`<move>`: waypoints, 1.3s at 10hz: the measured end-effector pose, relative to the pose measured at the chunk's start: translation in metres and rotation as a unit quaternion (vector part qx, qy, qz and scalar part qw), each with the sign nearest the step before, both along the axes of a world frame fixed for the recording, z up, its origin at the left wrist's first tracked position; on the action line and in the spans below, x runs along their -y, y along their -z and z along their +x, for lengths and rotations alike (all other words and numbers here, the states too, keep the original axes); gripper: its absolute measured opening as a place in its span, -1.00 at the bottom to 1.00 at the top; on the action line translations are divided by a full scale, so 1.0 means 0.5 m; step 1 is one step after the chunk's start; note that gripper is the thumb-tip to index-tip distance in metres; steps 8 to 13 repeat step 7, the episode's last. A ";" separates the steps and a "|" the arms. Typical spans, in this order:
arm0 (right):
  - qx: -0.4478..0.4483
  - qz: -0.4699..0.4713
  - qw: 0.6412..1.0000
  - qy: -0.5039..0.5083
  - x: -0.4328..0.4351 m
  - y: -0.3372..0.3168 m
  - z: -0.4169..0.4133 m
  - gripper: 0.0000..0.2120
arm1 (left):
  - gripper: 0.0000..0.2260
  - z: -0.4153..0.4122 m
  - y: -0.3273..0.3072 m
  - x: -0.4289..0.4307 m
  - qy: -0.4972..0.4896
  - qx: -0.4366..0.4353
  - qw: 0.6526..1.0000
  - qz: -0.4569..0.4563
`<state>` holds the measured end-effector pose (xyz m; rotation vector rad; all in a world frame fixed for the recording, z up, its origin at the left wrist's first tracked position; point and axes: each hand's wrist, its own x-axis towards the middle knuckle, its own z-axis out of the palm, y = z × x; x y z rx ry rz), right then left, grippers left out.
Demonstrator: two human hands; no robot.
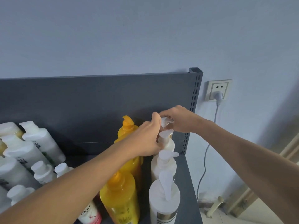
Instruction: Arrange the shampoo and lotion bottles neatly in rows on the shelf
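Observation:
A row of white pump bottles runs front to back along the right edge of the dark grey shelf (189,183). The nearest white pump bottle (164,201) has a silver band. My right hand (179,120) pinches the clear pump head (166,121) of the rearmost bottle. My left hand (145,139) is wrapped around the neck of the white bottle (168,143) just in front of it. Left of this row stand yellow pump bottles: one at the back (127,128), one near the front (120,196). White cap bottles (40,139) fill the shelf's left side.
A pink and white Dove bottle (90,214) lies low in front. The shelf's grey back panel (97,101) and slotted upright (195,94) rise behind. A wall socket (217,89) with a plugged cable sits right of the shelf, above the floor.

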<state>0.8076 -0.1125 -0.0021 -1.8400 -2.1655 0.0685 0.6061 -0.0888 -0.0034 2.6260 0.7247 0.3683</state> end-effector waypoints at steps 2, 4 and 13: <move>-0.003 -0.008 1.000 0.008 -0.003 0.004 -0.002 -0.63 | -0.55 0.003 -0.005 0.001 0.001 -0.013 1.000 0.017; -0.002 -0.015 1.000 0.008 0.002 0.001 -0.007 -0.64 | -0.58 0.005 -0.006 0.002 -0.007 -0.034 0.999 0.041; 0.023 -0.010 0.999 0.022 0.021 -0.059 -0.040 -0.65 | -0.82 -0.077 -0.058 0.007 -0.040 0.070 0.997 -0.004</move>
